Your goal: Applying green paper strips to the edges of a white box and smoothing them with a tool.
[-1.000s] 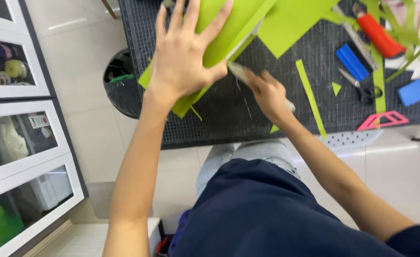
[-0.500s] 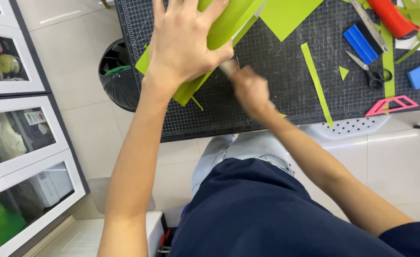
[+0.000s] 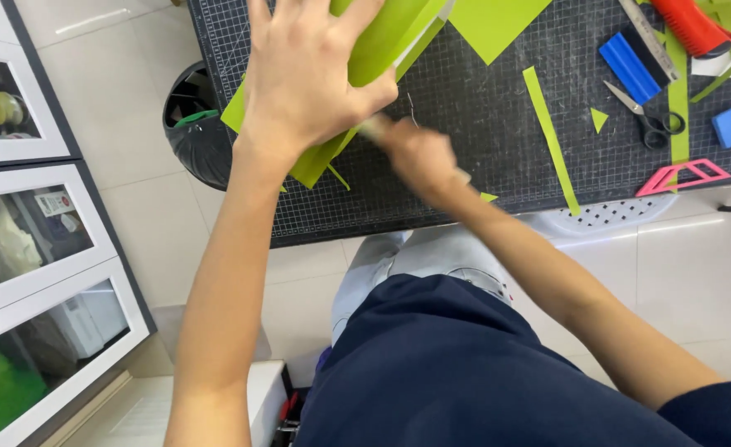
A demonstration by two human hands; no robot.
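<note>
Fingers of left hand (image 3: 303, 83) spread on one green sheet (image 3: 382, 37); right hand (image 3: 419, 157) grips one cutter (image 3: 378, 126).

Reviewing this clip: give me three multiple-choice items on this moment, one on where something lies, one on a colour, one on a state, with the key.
1. Where do the scissors lie?
A. on the black cutting mat
B. on the floor
C. in the bin

2. What colour is the paper sheet under the left hand?
A. red
B. lime green
C. white

3. How is the left hand set?
A. lifted off the table
B. clenched round the scissors
C. spread flat, pressing the sheet down

Key: 1 A, they rest on the gridded mat at right; 2 B, the sheet is lime green; 3 C, its fingers fan over the sheet.
</note>
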